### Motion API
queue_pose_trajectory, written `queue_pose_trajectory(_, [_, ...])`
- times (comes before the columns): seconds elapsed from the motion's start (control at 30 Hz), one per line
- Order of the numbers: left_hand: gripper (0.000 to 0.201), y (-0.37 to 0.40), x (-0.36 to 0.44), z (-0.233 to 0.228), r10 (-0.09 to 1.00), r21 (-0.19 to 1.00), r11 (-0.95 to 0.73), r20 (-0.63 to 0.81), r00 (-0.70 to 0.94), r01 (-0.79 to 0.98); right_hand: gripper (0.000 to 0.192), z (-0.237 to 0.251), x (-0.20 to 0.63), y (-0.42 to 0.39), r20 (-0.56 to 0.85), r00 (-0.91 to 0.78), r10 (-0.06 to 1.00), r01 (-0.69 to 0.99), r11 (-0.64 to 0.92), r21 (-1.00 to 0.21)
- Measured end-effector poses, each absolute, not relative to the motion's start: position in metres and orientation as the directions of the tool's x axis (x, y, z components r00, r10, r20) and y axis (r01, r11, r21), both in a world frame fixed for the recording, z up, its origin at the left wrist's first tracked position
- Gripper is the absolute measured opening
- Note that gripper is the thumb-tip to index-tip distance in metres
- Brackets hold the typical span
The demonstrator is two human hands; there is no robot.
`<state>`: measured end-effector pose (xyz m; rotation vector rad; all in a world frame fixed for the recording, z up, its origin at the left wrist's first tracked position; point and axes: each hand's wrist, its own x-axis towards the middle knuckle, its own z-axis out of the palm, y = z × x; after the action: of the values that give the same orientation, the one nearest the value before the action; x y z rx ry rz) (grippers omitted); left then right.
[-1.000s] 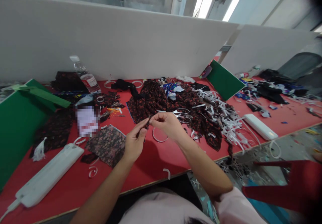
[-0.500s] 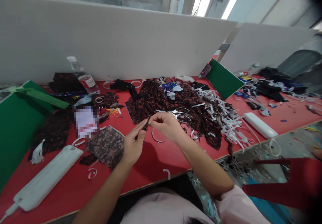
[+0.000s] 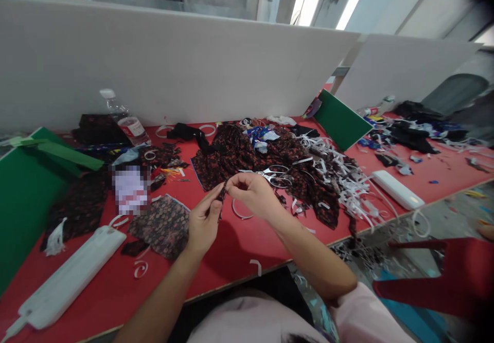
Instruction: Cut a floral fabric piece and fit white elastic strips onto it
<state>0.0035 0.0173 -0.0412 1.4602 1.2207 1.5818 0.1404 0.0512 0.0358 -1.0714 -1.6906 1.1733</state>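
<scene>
Your left hand (image 3: 203,222) and right hand (image 3: 252,194) meet above the red table (image 3: 231,250), each pinching one end of a narrow dark fabric strip (image 3: 221,199) between thumb and fingertips, other fingers loosely curled. Scissors (image 3: 272,174) lie just beyond your right hand on the floral cloth pile (image 3: 247,152). A patterned fabric piece (image 3: 164,224) lies left of your left hand.

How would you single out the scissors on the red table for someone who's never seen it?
Start at the red table and find the big heap of dark floral fabric near its middle, in front of the white partition. The silver metal scissors lie on that heap's near edge, just beyond the right hand. Unlike the white strip offcuts beside them, they are shiny, with two oval finger loops.
</scene>
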Motion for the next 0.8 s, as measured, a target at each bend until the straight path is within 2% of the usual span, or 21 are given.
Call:
queue_pose_trajectory(0.13, [0.037,0.018,0.004,-0.042,0.919,0.934,-0.34,0.356,-0.172,0.112,0.012,0.035,0.14,0.051,0.129,-0.315,0.94,0.199,0.198,-0.96])
queue_pose_trajectory(0.27, [0.04,0.02,0.007,-0.046,0.928,0.951,-0.309,0.306,-0.212,0.023,0.012,0.034,0.139,0.051,0.122,-0.316,0.941,0.242,0.204,-0.948])
queue_pose_trajectory(0.43, [0.042,0.021,0.007,-0.047,0.927,0.955,-0.296,0.284,-0.245,-0.012,0.012,0.034,0.135,0.047,0.171,-0.238,0.956,0.283,0.237,-0.93])
queue_pose_trajectory(0.6, [0.039,0.018,0.002,-0.04,0.908,0.931,-0.332,0.359,-0.217,0.153,0.013,0.034,0.133,0.045,0.17,-0.202,0.964,0.273,0.222,-0.936])
queue_pose_trajectory(0.8, [0.034,0.017,0.0,-0.035,0.847,0.832,-0.453,0.513,-0.136,0.32,0.013,0.035,0.136,0.046,0.138,-0.19,0.972,0.302,0.192,-0.934])
